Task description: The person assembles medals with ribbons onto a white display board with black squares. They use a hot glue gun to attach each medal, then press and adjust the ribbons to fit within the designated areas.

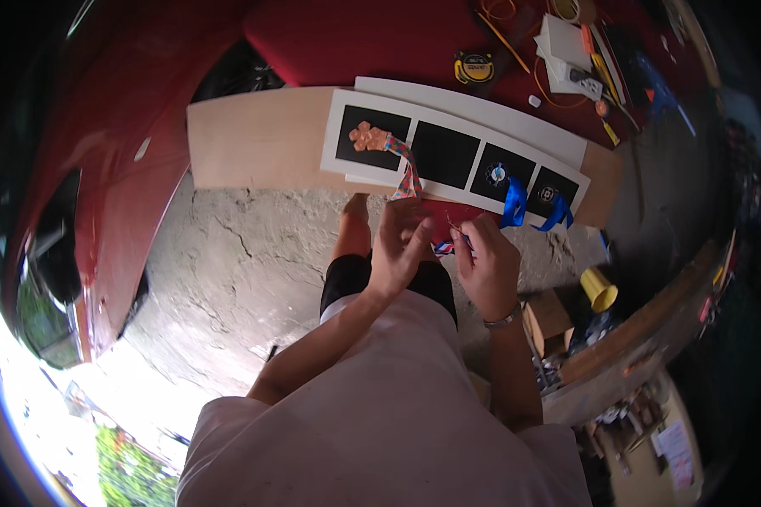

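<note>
My left hand (395,253) is just below the white frame, thumb and fingers apart; its fingertips are dim and slightly blurred. To its right, my right hand (489,266) is closed in a pinch, with a red, white and blue striped ribbon (442,248) at its fingers. A thin brownish strand pokes up from that pinch. The white frame (476,123) has several black panels. On its left panel lies a copper-coloured, flower-shaped medal (369,137) with a patterned ribbon (408,173) hanging toward my left hand. Two round medals with blue ribbons (514,203) lie on the right panels.
Brown cardboard (258,139) and a white board lie under the frame on a red surface (338,42). Beyond are a yellow-black tape measure (474,67), a pencil (503,40) and tools. A red car (114,144) stands left; a yellow cup (599,290) and a box (548,323) are right.
</note>
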`<state>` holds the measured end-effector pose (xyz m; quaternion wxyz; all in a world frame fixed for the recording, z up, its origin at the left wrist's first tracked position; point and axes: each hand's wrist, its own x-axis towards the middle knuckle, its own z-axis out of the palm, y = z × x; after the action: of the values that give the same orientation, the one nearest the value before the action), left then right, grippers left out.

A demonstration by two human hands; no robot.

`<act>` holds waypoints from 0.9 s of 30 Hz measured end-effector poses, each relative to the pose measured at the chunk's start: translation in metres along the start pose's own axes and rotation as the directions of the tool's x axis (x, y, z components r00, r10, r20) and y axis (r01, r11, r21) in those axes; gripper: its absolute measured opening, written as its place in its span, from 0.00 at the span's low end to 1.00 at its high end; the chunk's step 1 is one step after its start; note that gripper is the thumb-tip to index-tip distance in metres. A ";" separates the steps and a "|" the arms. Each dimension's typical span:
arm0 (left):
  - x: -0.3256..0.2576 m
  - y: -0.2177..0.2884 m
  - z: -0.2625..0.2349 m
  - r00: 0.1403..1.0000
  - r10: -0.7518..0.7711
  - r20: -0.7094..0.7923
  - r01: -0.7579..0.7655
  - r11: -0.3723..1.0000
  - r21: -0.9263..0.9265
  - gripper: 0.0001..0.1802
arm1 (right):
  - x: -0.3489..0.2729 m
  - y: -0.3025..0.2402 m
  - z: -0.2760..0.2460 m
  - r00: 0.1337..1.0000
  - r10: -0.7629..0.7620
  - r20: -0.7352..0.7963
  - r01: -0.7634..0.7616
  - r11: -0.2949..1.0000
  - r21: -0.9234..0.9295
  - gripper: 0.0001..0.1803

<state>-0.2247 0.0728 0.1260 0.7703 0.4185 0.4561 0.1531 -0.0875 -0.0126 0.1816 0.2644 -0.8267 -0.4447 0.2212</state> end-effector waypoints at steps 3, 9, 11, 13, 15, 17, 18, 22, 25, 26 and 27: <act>0.045 0.011 -0.031 0.839 0.472 0.271 -0.542 0.677 0.498 0.31 | 0.009 0.001 0.009 0.988 0.148 -0.042 -0.144 0.986 0.089 0.04; 0.124 0.018 -0.045 0.565 0.491 0.663 -0.820 0.423 0.385 0.37 | 0.018 0.009 0.038 0.902 0.422 -0.092 -0.366 0.859 0.357 0.02; 0.140 0.016 -0.041 0.494 0.511 0.704 -0.865 0.374 0.335 0.32 | 0.019 0.014 0.045 0.891 0.447 -0.074 -0.383 0.830 0.405 0.03; 0.152 0.015 -0.041 0.435 0.512 0.741 -0.894 0.346 0.286 0.29 | 0.020 0.019 0.053 0.880 0.463 -0.104 -0.369 0.805 0.465 0.03; 0.160 0.013 -0.042 0.387 0.497 0.777 -0.910 0.341 0.236 0.26 | 0.018 0.021 0.058 0.861 0.499 -0.098 -0.386 0.767 0.513 0.03; 0.163 0.010 -0.044 0.375 0.482 0.792 -0.912 0.343 0.224 0.27 | 0.019 0.025 0.063 0.863 0.495 -0.098 -0.371 0.753 0.543 0.03; 0.164 0.008 -0.045 0.372 0.472 0.799 -0.914 0.336 0.227 0.27 | 0.019 0.027 0.065 0.867 0.487 -0.108 -0.355 0.754 0.553 0.03; 0.164 -0.002 -0.048 0.427 0.495 0.757 -0.888 0.388 0.247 0.27 | 0.023 0.033 0.071 0.852 0.523 -0.035 -0.381 0.663 0.644 0.05; 0.164 -0.007 -0.051 0.455 0.494 0.741 -0.879 0.381 0.286 0.26 | 0.026 0.041 0.075 0.846 0.533 0.008 -0.428 0.671 0.606 0.05; 0.165 -0.007 -0.053 0.456 0.495 0.740 -0.884 0.348 0.312 0.25 | 0.028 0.044 0.078 0.851 0.524 -0.012 -0.421 0.697 0.580 0.05; 0.166 -0.007 -0.054 0.456 0.498 0.738 -0.888 0.312 0.338 0.25 | 0.031 0.048 0.082 0.857 0.514 -0.025 -0.416 0.721 0.555 0.05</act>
<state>-0.1817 0.1981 0.0123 0.4841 0.8549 0.0170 0.1858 -0.0914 0.0113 0.0846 0.4562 -0.8220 -0.1177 0.3200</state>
